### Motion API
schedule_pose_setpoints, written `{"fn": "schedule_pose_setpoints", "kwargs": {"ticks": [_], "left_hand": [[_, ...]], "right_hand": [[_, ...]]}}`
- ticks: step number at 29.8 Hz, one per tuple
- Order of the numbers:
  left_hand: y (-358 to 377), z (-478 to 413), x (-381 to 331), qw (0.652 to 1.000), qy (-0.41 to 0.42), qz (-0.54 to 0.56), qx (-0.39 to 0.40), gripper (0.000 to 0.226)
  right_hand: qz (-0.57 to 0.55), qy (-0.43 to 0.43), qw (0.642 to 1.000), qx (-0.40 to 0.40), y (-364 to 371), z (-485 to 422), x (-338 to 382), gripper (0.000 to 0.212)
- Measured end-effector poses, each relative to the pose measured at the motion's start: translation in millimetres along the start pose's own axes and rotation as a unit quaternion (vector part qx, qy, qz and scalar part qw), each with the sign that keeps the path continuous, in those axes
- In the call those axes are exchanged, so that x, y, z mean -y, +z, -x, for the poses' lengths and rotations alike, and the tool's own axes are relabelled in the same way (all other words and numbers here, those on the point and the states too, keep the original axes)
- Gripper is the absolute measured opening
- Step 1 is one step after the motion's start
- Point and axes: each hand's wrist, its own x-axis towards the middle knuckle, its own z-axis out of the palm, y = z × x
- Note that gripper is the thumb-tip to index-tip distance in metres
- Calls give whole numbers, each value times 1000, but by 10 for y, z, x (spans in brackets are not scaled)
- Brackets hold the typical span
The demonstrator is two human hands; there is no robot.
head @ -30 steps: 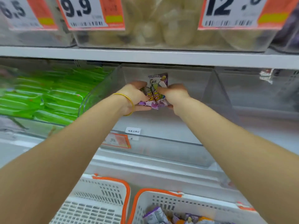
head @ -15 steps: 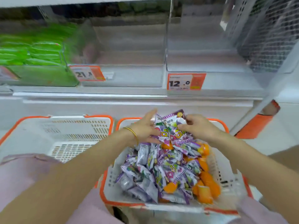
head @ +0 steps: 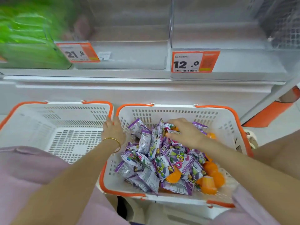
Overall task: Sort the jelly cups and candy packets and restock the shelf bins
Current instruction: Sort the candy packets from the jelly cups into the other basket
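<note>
Looking down through the head camera, two white baskets with orange rims sit side by side below a shelf (head: 146, 88). The right basket (head: 178, 114) holds a heap of purple packets (head: 162, 159), with orange cups (head: 211, 172) showing at the heap's right and near edges and partly buried under it. The right hand (head: 186, 133) lies palm down on top of the heap at the far side, fingers spread and fairly straight, tips touching the uppermost packets; no packet is visibly pinched. The left hand (head: 113, 132) is at the seam where the baskets meet, back of the hand up, fingers close together and pointing towards the orange rim (whether they press on the wall I cannot tell); it holds nothing that shows. A thin gold bangle (head: 113, 140) circles that wrist. The left basket (head: 65, 114) stands just beside the right one, rims nearly touching. Two clear bins stand on the shelf: the middle bin (head: 129, 54) carries a tag (head: 78, 52) reading 21.8, the right bin (head: 243, 62) a tag reading 12.0. Further left is a blurred mass of green packs (head: 24, 38). Pale pink cloth (head: 24, 176) fills the near left corner.
</note>
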Motion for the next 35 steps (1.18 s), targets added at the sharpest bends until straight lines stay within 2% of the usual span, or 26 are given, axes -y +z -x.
{"fn": "schedule_pose_setpoints", "kwargs": {"ticks": [2, 4, 6, 9, 18, 27, 35], "left_hand": [[77, -56, 116, 995, -69, 58, 30, 81], [128, -103, 199, 984, -108, 133, 42, 76], [119, -137, 261, 981, -107, 156, 31, 57], [24, -149, 304, 988, -84, 124, 38, 34], [26, -14, 160, 987, -69, 131, 68, 17], [286, 241, -386, 970, -4, 206, 127, 30], [353, 375, -710, 968, 50, 185, 160, 34]], "right_hand": [[41, -29, 998, 44, 207, -115, 137, 72], [96, -30, 990, 102, 426, -211, 230, 78], [141, -14, 980, 141, 630, -271, 225, 79], [173, 9, 973, 152, 777, -263, 106, 76], [137, 13, 984, 109, 593, -47, -245, 83], [84, 71, 994, 1, 489, 195, -548, 79], [-51, 90, 992, -73, 384, 326, -675, 79]]}}
